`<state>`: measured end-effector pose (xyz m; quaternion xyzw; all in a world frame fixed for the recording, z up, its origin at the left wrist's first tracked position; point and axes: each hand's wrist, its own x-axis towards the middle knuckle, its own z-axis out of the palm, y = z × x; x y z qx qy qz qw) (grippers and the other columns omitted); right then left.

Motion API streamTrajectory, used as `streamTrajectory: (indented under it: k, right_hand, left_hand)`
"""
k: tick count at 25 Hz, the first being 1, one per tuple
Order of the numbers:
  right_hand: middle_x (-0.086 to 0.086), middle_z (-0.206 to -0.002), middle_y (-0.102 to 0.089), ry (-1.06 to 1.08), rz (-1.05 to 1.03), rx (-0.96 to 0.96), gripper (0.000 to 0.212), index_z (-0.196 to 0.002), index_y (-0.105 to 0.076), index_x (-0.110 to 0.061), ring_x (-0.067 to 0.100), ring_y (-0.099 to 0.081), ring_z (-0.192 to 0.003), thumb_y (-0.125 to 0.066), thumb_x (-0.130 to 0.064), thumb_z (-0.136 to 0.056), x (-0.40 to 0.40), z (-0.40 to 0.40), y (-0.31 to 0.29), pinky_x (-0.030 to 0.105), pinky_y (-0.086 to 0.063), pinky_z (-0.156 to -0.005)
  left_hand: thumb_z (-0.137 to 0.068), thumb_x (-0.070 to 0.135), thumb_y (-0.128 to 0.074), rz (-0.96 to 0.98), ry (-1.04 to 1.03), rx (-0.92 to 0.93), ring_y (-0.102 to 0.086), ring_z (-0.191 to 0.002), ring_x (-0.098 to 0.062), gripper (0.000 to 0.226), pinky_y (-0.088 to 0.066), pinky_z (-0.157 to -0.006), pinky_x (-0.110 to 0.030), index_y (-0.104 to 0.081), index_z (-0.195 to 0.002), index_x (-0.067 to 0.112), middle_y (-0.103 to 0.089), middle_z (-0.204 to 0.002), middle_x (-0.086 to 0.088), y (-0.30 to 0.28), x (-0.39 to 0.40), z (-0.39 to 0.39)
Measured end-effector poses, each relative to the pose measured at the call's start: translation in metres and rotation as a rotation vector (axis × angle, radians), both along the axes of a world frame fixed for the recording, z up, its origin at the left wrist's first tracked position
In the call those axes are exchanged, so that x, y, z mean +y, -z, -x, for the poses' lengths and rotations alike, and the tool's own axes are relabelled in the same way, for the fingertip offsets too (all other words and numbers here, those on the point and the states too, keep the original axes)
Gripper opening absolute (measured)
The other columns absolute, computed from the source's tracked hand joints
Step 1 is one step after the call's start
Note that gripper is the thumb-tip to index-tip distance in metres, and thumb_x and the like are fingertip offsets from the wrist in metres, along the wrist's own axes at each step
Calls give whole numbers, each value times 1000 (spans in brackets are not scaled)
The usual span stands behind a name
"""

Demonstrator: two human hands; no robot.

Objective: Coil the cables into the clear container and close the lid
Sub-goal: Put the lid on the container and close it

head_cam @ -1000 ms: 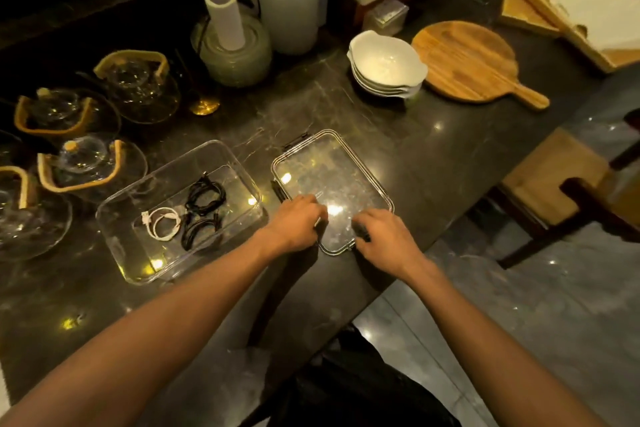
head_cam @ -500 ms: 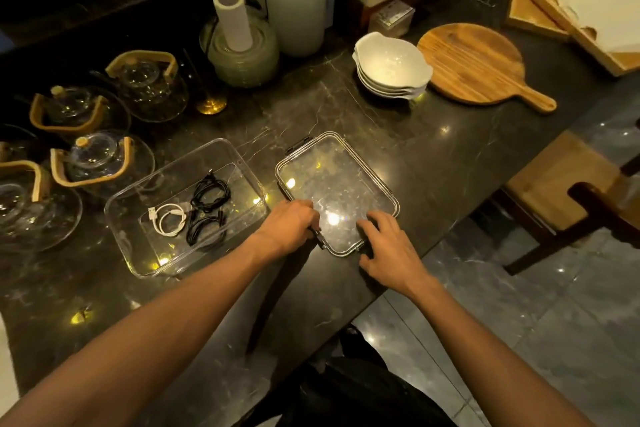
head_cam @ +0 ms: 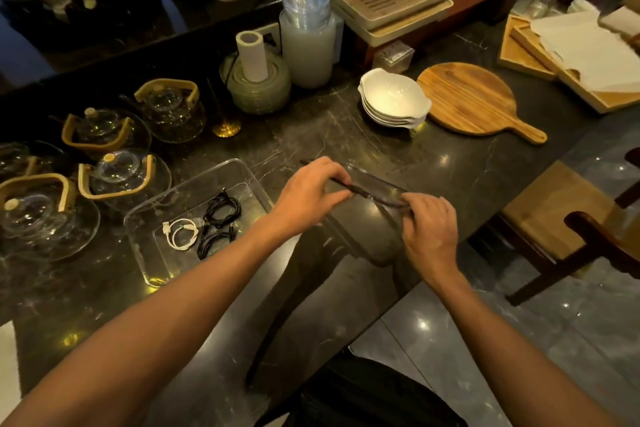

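I hold the clear lid [head_cam: 375, 185] up off the dark marble counter [head_cam: 450, 166], tilted nearly edge-on. My left hand [head_cam: 308, 196] grips its left end and my right hand [head_cam: 429, 227] pinches its right end, fingers curled round the dark rim. The clear container [head_cam: 145, 218] sits open on the counter just left of my left hand. Inside it lie a coiled white cable [head_cam: 181, 234] and, right beside that, coiled black cables [head_cam: 218, 220].

Clear rectangular lid [head_cam: 375, 185] partly hidden behind both hands, its latches too dim to tell, glass teapot with wooden handle [head_cam: 14, 159] cut off at left edge, dark wooden chair [head_cam: 602, 239] cropped at right
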<state>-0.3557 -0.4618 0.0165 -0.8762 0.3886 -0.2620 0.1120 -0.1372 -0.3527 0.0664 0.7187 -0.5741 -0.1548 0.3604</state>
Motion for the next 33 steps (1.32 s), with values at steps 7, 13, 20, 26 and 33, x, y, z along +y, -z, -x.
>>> streamTrajectory:
  k: [7, 13, 20, 26, 33]
  right_hand:
    - [-5, -93, -67, -302, -202, -146, 15, -113, -65, -20, 13, -63, -81, -58, -24, -101, -38, -32, -89, 27, -49, -66]
    - [-6, -93, -71, -463, -452, -352, 8, -105, -63, -19, 2, -67, -92, -55, -20, -104, -37, -79, -144, 13, -50, -78]
    - [9, -80, -73, -499, -996, -474, 8, -100, -64, -13, 13, -71, -66, -59, -18, -103, 3, -195, -120, 22, -56, -59]
    - [-3, -56, -69, -347, -1229, -224, 14, -88, -72, -3, 9, -67, -49, -67, -12, -97, 19, -256, -48, 27, -60, -54]
    - [17, -78, -76, -384, -922, 60, 30, -81, -76, -6, 21, -68, -67, -68, -30, -96, 34, -274, 5, 40, -54, -59]
  left_hand:
    - [-85, 25, -78, 115, -284, 129, -58, -105, -1, 34, -54, -93, -33, -66, -117, 27, -62, -113, 7, -31, 15, -49]
    - [-84, 46, -77, 75, -560, 413, -56, -122, -11, 74, -49, -101, -30, -42, -145, 22, -56, -138, 1, -36, 60, -84]
    - [-93, 29, -71, 334, -757, 778, -77, -74, -27, 18, -59, -63, -25, -71, -99, 12, -78, -85, -12, -25, 164, -121]
    - [-82, 37, -82, 197, -1097, 762, -65, -64, -12, 23, -51, -64, -33, -77, -76, 15, -72, -68, 2, 17, 224, -125]
    - [-80, 22, -85, 123, -1196, 729, -58, -53, 0, 29, -50, -55, -22, -69, -56, 21, -64, -55, 12, 50, 245, -125]
